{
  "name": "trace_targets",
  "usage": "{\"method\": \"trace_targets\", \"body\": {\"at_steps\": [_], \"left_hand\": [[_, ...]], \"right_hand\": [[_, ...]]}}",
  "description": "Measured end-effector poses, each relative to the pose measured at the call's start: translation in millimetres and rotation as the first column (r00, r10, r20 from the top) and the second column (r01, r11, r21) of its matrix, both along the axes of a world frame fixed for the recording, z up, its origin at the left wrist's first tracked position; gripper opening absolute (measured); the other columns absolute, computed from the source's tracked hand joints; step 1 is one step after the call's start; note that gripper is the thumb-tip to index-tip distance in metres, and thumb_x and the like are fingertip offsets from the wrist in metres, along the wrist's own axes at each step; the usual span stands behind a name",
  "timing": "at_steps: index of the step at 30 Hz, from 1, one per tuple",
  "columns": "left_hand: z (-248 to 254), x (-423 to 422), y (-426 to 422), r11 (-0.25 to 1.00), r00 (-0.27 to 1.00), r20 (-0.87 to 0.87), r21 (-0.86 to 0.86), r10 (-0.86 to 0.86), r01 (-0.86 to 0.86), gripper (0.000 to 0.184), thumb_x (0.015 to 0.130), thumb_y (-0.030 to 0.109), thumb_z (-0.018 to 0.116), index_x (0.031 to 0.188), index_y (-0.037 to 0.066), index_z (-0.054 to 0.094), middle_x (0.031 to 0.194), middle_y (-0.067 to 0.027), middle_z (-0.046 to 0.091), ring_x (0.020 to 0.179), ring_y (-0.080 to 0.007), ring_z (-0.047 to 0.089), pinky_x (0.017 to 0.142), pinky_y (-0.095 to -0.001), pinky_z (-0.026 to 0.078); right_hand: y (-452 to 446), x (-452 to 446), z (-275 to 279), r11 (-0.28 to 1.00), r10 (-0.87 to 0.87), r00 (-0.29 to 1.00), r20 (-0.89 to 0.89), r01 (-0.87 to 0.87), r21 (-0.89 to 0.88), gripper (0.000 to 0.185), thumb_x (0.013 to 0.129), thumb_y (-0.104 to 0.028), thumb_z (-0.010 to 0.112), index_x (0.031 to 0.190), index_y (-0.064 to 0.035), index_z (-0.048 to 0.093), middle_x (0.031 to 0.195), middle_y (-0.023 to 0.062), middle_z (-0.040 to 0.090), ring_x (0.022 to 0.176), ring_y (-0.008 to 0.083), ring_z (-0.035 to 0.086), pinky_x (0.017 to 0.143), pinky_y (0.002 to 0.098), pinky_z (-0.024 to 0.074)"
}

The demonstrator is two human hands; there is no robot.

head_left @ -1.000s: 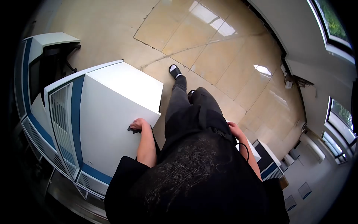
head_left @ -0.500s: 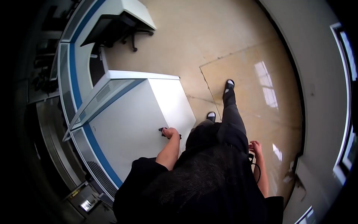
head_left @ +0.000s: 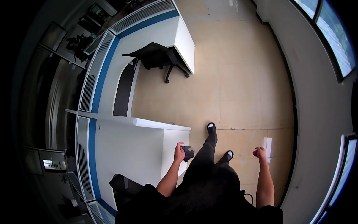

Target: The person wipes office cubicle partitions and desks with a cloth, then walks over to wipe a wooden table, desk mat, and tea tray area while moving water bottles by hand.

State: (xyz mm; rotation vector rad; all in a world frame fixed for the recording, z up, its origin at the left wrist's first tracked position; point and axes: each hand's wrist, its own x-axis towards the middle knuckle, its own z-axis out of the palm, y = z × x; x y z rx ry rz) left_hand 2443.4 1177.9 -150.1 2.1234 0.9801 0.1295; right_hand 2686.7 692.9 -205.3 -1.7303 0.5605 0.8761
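Note:
My left hand (head_left: 179, 152) is closed around a small dark bundle (head_left: 188, 153), which sticks out on the side towards my legs. Its kind is unclear; it looks dark grey and lumpy, perhaps soft. That hand is over the end of a white desk (head_left: 173, 147). On the other side of my body, my right hand (head_left: 260, 152) hangs above the floor, fingers loosely bent and nothing visible in them. A thin black loop (head_left: 248, 196) shows at my right hip.
A black office chair (head_left: 154, 56) stands at the farther desk (head_left: 185, 44). White partitions with a blue stripe (head_left: 93, 149) run along the left. Tan tiled floor (head_left: 238, 82) stretches ahead, bordered by a grey wall (head_left: 313, 123) with windows (head_left: 335, 33) on the right. Another dark chair (head_left: 125, 188) is at lower left.
I have moved forward along the desks, and my feet have swapped places in a step. The left hand still holds the dark bundle; my right arm has swung forward.

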Motion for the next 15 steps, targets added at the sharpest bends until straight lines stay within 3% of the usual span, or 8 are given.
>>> {"method": "trace_targets", "body": {"at_steps": [3, 7, 9, 10, 11, 12, 14, 15], "left_hand": [[-20.9, 8.9, 13.7, 1.000, 0.979, -0.203, 0.003, 0.014, -0.014, 0.034, 0.086, -0.004, 0.041, 0.114, 0.013, 0.052, 0.097, -0.0219, 0.062, 0.093, -0.0391, 0.060, 0.081, -0.0433, 0.048], [-41.3, 26.4, 49.4, 0.953, 0.913, -0.376, -0.181, 0.159, -0.241, 0.031, 0.083, 0.002, 0.047, 0.111, 0.014, 0.054, 0.090, -0.0208, 0.066, 0.087, -0.0363, 0.064, 0.077, -0.0436, 0.050], [-38.1, 54.9, 69.5, 0.889, 0.848, -0.486, -0.266, 0.211, -0.374, 0.029, 0.080, 0.007, 0.057, 0.108, 0.015, 0.057, 0.095, -0.0181, 0.068, 0.090, -0.0320, 0.066, 0.079, -0.0413, 0.051], [-36.3, 74.2, 80.5, 0.889, 0.851, -0.503, -0.309, 0.147, -0.337, 0.029, 0.079, 0.007, 0.056, 0.107, 0.015, 0.060, 0.094, -0.0164, 0.068, 0.088, -0.0309, 0.066, 0.074, -0.0402, 0.052], [-37.1, 93.4, 93.0, 0.888, 0.851, -0.519, -0.350, 0.080, -0.297, 0.029, 0.079, 0.007, 0.055, 0.106, 0.015, 0.062, 0.093, -0.0148, 0.068, 0.086, -0.0297, 0.066, 0.070, -0.0391, 0.053], [-46.3, 115.7, 107.4, 0.943, 0.896, -0.443, -0.300, -0.006, -0.142, 0.027, 0.078, 0.007, 0.058, 0.103, 0.014, 0.065, 0.093, -0.0131, 0.069, 0.084, -0.0277, 0.066, 0.070, -0.0379, 0.054], [-60.2, 170.8, 134.2, 0.916, 0.888, -0.459, -0.368, -0.029, -0.160, 0.026, 0.078, 0.008, 0.059, 0.103, 0.014, 0.066, 0.094, -0.0121, 0.069, 0.084, -0.0264, 0.066, 0.071, -0.0372, 0.054], [-56.9, 199.2, 145.9, 0.901, 0.878, -0.477, -0.398, -0.043, -0.172, 0.026, 0.078, 0.009, 0.059, 0.102, 0.014, 0.066, 0.094, -0.0116, 0.069, 0.084, -0.0258, 0.066, 0.072, -0.0369, 0.054]], "right_hand": [[45.5, 86.8, 26.7, 0.998, -0.027, 0.996, 0.091, 0.023, 0.050, 0.023, 0.091, -0.021, 0.048, 0.100, -0.0052, 0.062, 0.075, 0.0103, 0.067, 0.065, 0.0193, 0.065, 0.058, 0.0315, 0.0521], [81.3, 125.5, -22.2, 0.995, -0.055, 0.998, -0.040, 0.058, 0.087, 0.025, 0.092, -0.024, 0.049, 0.105, -0.0062, 0.060, 0.076, 0.0139, 0.067, 0.065, 0.0224, 0.066, 0.056, 0.0336, 0.0534], [94.3, 118.5, -59.3, 0.969, 0.242, 0.923, -0.299, -0.214, 0.123, 0.033, 0.091, -0.032, 0.052, 0.111, -0.0066, 0.056, 0.085, 0.0174, 0.069, 0.064, 0.0292, 0.067, 0.053, 0.0376, 0.0548], [126.8, 120.9, -45.1, 0.831, 0.481, 0.705, -0.521, -0.556, 0.014, 0.041, 0.092, -0.039, 0.050, 0.117, -0.0070, 0.055, 0.104, 0.0217, 0.067, 0.074, 0.0324, 0.069, 0.058, 0.0408, 0.0567], [154.9, 116.9, -28.8, 0.690, 0.595, 0.541, -0.595, -0.723, 0.033, 0.050, 0.096, -0.042, 0.044, 0.128, -0.0057, 0.052, 0.122, 0.0243, 0.059, 0.094, 0.0334, 0.066, 0.074, 0.0437, 0.0572], [181.5, 129.2, -11.1, 0.801, 0.532, 0.689, -0.492, -0.598, 0.030, 0.055, 0.098, -0.045, 0.038, 0.132, -0.0033, 0.048, 0.126, 0.0239, 0.057, 0.102, 0.0334, 0.062, 0.084, 0.0428, 0.0518], [220.5, 148.2, 23.0, 0.950, 0.314, 0.902, -0.297, -0.300, 0.092, 0.067, 0.101, -0.050, 0.026, 0.141, 0.0015, 0.040, 0.133, 0.0231, 0.052, 0.118, 0.0335, 0.053, 0.104, 0.0410, 0.0409], [202.1, 162.8, -69.8, 0.937, 0.330, 0.840, -0.431, -0.238, 0.254, 0.073, 0.098, -0.059, 0.028, 0.143, -0.0034, 0.040, 0.133, 0.0220, 0.053, 0.117, 0.0357, 0.054, 0.101, 0.0453, 0.0426]]}}
